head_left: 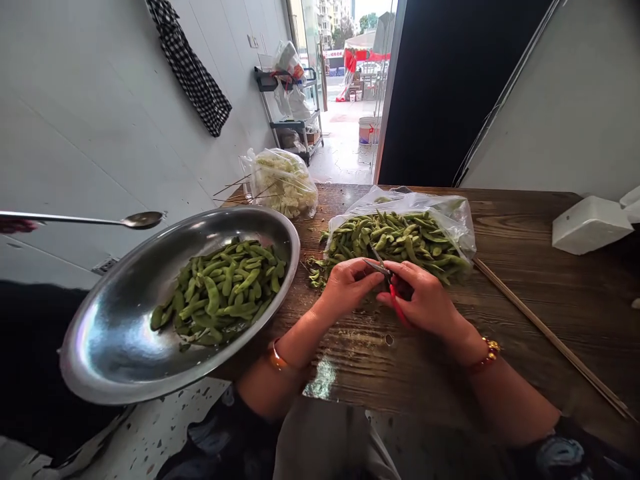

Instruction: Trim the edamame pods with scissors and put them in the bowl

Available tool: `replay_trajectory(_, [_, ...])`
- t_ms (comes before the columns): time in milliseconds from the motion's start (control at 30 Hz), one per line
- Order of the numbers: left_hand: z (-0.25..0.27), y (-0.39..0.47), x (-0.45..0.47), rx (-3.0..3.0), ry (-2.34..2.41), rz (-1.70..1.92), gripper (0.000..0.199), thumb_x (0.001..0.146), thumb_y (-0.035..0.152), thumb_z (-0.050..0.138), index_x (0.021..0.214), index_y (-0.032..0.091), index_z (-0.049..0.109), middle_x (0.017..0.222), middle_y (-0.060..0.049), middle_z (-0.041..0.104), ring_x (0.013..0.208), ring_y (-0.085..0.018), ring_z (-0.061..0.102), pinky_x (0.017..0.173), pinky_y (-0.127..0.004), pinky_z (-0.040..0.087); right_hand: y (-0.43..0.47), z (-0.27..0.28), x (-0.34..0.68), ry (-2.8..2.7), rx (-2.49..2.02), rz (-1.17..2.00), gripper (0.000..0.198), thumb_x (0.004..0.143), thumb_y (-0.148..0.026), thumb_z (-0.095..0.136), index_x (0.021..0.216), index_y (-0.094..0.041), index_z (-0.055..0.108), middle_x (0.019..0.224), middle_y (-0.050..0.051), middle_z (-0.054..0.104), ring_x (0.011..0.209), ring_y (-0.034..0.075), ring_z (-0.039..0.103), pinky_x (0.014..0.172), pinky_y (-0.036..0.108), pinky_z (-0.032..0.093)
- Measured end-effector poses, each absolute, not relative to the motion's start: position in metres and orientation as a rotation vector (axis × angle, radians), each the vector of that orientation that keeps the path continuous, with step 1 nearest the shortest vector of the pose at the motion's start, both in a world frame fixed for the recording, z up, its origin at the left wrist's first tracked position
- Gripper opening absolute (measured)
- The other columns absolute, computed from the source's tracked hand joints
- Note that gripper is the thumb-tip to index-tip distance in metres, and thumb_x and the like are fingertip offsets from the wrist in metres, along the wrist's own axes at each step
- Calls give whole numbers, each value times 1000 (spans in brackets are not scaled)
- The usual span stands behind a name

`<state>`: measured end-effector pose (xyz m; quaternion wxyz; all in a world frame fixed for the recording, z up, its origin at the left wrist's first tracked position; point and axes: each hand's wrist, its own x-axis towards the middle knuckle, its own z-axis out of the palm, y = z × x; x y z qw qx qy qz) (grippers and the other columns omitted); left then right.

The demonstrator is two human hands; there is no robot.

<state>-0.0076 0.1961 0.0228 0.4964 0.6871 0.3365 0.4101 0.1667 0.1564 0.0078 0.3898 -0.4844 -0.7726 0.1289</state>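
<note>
My right hand [425,297] grips a pair of red-handled scissors [399,305], their blades apart and pointing up and left. Close against the blades is my left hand [350,285], fingers pinched together; whatever lies between them is hidden. Just beyond both hands, a heap of green edamame pods [395,237] rests on an opened clear plastic bag [463,217]. To the left stands a large, tilted-looking metal basin [115,340] with more edamame pods [225,290] in it. Small green trimmings [316,272] lie on the wooden table beside the bag.
At far left another person's hand [17,227] holds a long metal spoon [143,219] over the basin's rim. A bag of cauliflower [283,183] stands at the back. Thin wooden sticks [545,330] lie at right, near a white box [590,225].
</note>
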Motion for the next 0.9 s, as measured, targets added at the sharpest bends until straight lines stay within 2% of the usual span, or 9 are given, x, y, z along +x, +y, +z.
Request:
replay_trajectory(267, [29, 197, -12, 1769, 887, 994, 20, 78, 28, 64, 85, 11, 72, 78, -6, 69, 73, -15, 59, 68, -25, 46, 156, 6, 167, -1976, -1250, 268, 42, 82, -41, 64, 116, -17, 60, 71, 0, 54, 61, 15, 50, 60, 28, 45])
replay_trajectory(633, [28, 204, -16, 1843, 953, 941, 21, 75, 31, 66, 75, 11, 71, 63, -1, 60, 59, -10, 47, 56, -22, 35, 157, 3, 168, -1985, -1292, 332, 39, 81, -38, 65, 114, -16, 64, 75, 3, 63, 63, 15, 54, 63, 28, 46])
replay_trajectory(900, [27, 207, -19, 1659, 900, 940, 23, 73, 34, 68, 76, 11, 70, 65, -1, 61, 60, -9, 48, 55, -21, 36, 156, 4, 167, -1956, -1330, 464, 39, 81, -40, 62, 112, -16, 66, 84, 6, 69, 68, 17, 59, 67, 30, 49])
